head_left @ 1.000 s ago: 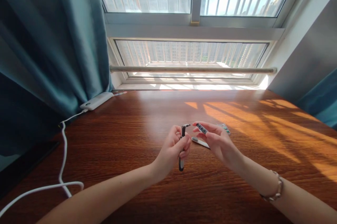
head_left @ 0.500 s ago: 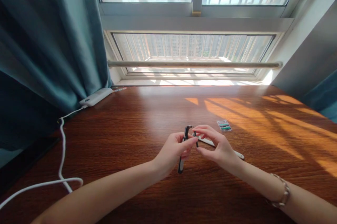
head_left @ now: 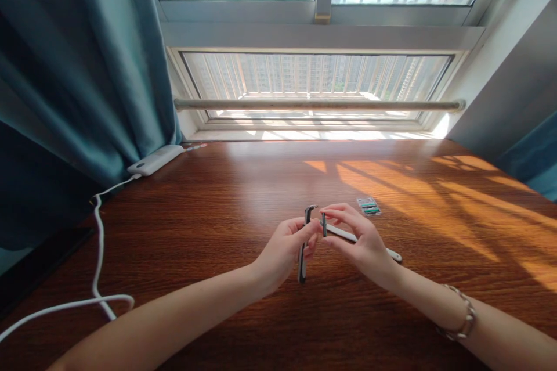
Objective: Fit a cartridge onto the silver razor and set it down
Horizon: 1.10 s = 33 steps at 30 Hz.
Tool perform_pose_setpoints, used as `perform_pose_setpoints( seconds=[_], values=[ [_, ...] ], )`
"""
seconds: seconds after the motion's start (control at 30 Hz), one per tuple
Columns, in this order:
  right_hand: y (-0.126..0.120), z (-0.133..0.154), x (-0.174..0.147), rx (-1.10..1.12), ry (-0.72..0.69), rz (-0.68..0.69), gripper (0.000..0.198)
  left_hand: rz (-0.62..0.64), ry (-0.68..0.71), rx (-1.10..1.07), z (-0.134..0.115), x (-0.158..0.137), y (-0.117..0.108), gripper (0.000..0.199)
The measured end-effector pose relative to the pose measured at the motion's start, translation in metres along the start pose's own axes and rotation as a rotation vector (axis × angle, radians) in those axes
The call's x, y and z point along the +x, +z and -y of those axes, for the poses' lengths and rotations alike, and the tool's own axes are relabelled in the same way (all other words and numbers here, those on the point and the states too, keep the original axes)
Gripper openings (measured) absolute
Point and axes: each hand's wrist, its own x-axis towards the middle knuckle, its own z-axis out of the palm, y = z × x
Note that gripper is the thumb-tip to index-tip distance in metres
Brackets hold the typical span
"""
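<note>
Sunlight slants through a barred window point(head_left: 304, 72) onto the right side of my brown wood-grain bench point(head_left: 195, 214), beneath a pale rail point(head_left: 322, 105). A blue curtain point(head_left: 87, 57) hangs at left, a white box point(head_left: 156, 160) at its foot, a white cable point(head_left: 99, 243) trailing toward me.

Over the middle of the bench, my left hand point(head_left: 289, 249) is closed around a black-and-grey razor handle point(head_left: 301, 271). Its long axis runs nearly straight away from me, leaning slightly right at the top; the bent neck is at the far end, its tip turned right, and the plain butt points back toward me.

My right hand point(head_left: 363, 238) is partly open, fingertips and thumb pinching a small dark cartridge point(head_left: 324, 224). Seen edge-on, its long axis stands almost parallel to the handle, just beside my left thumb; whether they touch, I cannot tell. A white toothbrush point(head_left: 343, 233) lies aslant behind my right fingers, near a clear pack point(head_left: 369, 206) with green strips.
</note>
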Motion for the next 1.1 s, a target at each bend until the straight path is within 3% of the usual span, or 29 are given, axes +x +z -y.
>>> perform_pose_setpoints(
  seconds=[0.2,0.4,0.9,1.1],
  values=[
    [0.0,-0.011,0.004,0.644,0.343,0.017,0.034,-0.021,0.069,0.178,-0.005,-0.002,0.002,0.028],
    [0.001,-0.008,0.006,0.934,0.409,0.104,0.036,0.102,0.035,0.308,-0.007,-0.008,0.005,0.025],
    [0.001,-0.003,0.003,0.944,0.438,0.164,0.046,0.125,-0.005,0.192,-0.004,-0.009,0.006,0.025],
    [0.002,-0.005,0.002,0.933,0.429,0.195,0.049,0.138,-0.064,0.2,-0.006,-0.011,0.008,0.047]
  ],
)
